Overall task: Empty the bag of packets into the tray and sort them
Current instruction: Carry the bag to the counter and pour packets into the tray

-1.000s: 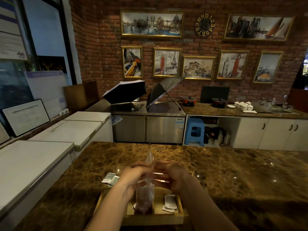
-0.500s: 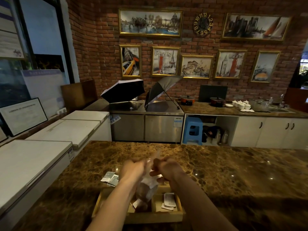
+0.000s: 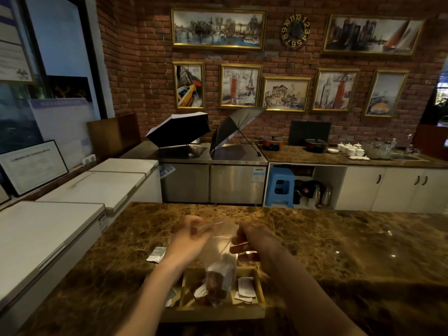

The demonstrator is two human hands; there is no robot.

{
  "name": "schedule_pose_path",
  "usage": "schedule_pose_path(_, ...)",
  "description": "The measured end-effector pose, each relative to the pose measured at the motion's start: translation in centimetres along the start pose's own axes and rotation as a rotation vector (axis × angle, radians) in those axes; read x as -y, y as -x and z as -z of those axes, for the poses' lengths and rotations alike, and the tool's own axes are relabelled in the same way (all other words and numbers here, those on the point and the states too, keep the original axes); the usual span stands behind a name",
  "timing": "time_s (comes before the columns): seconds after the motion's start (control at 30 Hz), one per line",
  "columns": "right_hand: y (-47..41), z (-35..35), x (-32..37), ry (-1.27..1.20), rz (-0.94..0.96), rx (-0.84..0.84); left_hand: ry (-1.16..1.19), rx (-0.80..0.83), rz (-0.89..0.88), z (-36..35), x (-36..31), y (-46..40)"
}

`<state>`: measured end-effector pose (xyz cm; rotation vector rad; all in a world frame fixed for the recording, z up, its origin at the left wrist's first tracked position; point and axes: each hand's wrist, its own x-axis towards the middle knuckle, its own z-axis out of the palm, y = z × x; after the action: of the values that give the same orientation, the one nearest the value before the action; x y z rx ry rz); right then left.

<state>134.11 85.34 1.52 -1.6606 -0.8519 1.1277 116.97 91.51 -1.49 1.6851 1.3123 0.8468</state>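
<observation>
I hold one clear plastic bag (image 3: 221, 260) above the wooden tray (image 3: 213, 311), both hands at its mouth; my left hand (image 3: 188, 241) pinches the top edge on its side, fingers curled round the film; my right hand (image 3: 252, 241) grips the opposite edge, fingers bent onto the plastic; the bag hangs upright between them, its lower end dipping into the tray's middle compartment; a clump of brown packets (image 3: 215, 284) sits in the bottom of the bag, too bunched to count. The tray rests on the marble counter (image 3: 339, 251) and shows three compartments; the right one holds a few white packets (image 3: 246, 289), at least two, overlapping; the left one is mostly hidden by my forearm. Two silvery packets (image 3: 157, 254) lie on the counter just left of my left wrist, overlapping each other, apart from the tray.
</observation>
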Motion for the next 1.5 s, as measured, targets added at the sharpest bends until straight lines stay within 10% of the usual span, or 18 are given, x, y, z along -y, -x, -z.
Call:
schedule_pose_path(0.43,-1.9,1.9,-3.6,-0.218,-0.023,-0.034,0.055,-0.116,0.031,-1.5,-1.7,-1.1)
schedule_pose_path(0.63,-3.2,1.5,-7.7,-0.259,-0.341,0.079,0.455,-0.060,-0.009,-0.6,-3.2,-1.2)
schedule_pose_path(0.87,-3.1,0.9,-7.7,-0.716,-0.271,0.391,0.872,-0.003,0.022,0.9,-3.3,-1.9)
schedule_pose_path(1.5,-3.1,1.2,-7.3,-0.780,-0.135,0.305,0.844,-0.043,0.165,1.6,2.6,-3.1)
